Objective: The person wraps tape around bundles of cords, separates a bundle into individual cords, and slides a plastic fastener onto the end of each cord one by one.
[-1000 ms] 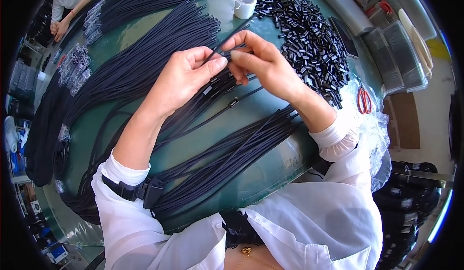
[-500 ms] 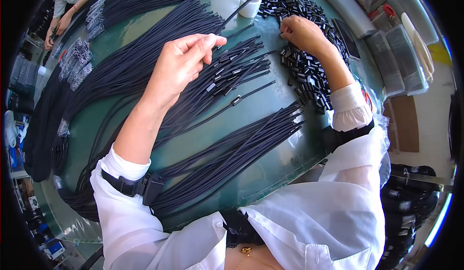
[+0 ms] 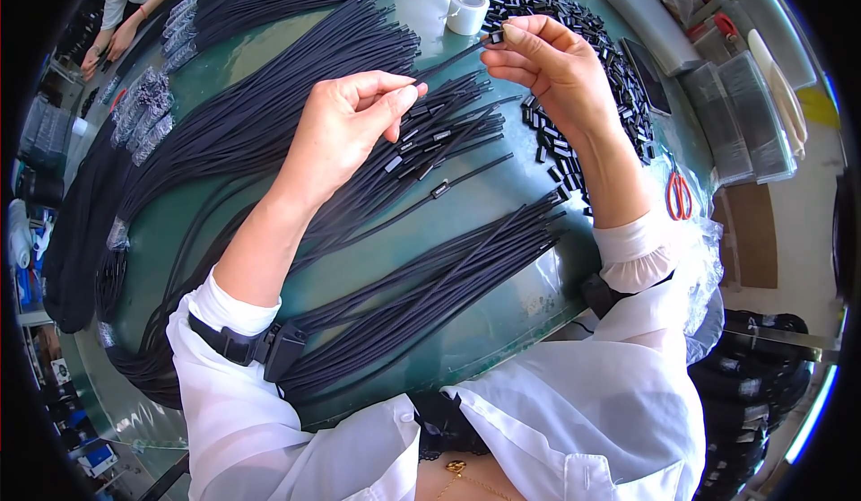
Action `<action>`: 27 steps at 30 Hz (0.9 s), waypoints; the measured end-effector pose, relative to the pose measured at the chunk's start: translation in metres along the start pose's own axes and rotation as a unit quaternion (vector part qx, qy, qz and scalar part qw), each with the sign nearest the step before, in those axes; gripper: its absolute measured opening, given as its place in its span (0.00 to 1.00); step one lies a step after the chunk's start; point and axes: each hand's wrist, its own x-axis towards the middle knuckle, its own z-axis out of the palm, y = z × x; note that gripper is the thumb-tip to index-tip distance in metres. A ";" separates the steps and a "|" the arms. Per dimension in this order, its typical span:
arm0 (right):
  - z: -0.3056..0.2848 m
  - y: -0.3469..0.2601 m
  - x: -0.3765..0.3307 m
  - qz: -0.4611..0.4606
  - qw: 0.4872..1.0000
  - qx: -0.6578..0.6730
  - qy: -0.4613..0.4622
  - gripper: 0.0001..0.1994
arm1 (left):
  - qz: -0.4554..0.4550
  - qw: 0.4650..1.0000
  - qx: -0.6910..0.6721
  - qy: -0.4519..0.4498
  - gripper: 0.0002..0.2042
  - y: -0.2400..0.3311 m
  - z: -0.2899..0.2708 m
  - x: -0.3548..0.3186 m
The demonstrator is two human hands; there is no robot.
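Observation:
My left hand [image 3: 345,124] pinches a thin black cord [image 3: 456,58] between thumb and fingertips, and the cord's end slants up to the right. At that end, my right hand [image 3: 565,70] grips a small black rectangular clip [image 3: 495,38] between thumb and forefinger. Clip and cord tip meet there; whether the cord is inside the clip cannot be made out. Below my left hand lie cords bearing similar clips [image 3: 439,189]. A heap of loose black clips [image 3: 587,133] spreads behind and beside my right hand.
Bundles of black cords [image 3: 296,70] cover the left and back of the green table [image 3: 502,277]; another bundle [image 3: 430,286] lies nearest me. A white tape roll [image 3: 467,12] stands at the back. Red-handled scissors [image 3: 679,196], a dark flat device [image 3: 646,75] and clear plastic boxes [image 3: 731,120] are right.
My right hand has come from the clip heap toward my left hand, bringing a clip to the cord's end. The cord now points lower and further right; my left hand has barely moved.

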 end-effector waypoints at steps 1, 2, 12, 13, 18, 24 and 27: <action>0.000 0.000 -0.001 0.002 1.000 0.003 -0.004 0.07 | 0.001 1.000 0.003 0.000 0.09 0.000 0.000 0.000; 0.000 -0.001 -0.002 0.004 1.000 0.005 -0.008 0.07 | 0.001 1.000 0.007 -0.001 0.09 0.000 0.000 0.000; 0.020 -0.001 -0.019 -0.035 0.977 -0.160 -0.138 0.08 | 0.043 0.996 0.074 -0.013 0.09 0.009 0.012 -0.008; 0.024 0.001 -0.020 -0.049 0.971 -0.188 -0.141 0.08 | 0.019 0.997 0.074 -0.019 0.09 0.010 0.011 -0.009; 0.034 -0.004 -0.023 -0.060 0.969 -0.180 -0.157 0.09 | 0.056 0.993 0.067 -0.077 0.12 0.011 0.008 -0.004; -0.015 0.013 -0.006 -0.027 0.969 -0.234 -0.070 0.09 | 0.092 0.929 0.358 -0.026 0.14 -0.001 -0.042 -0.036; -0.029 0.026 -0.007 -0.021 0.928 -0.371 -0.033 0.09 | 0.073 0.884 0.461 0.008 0.21 0.000 -0.060 -0.076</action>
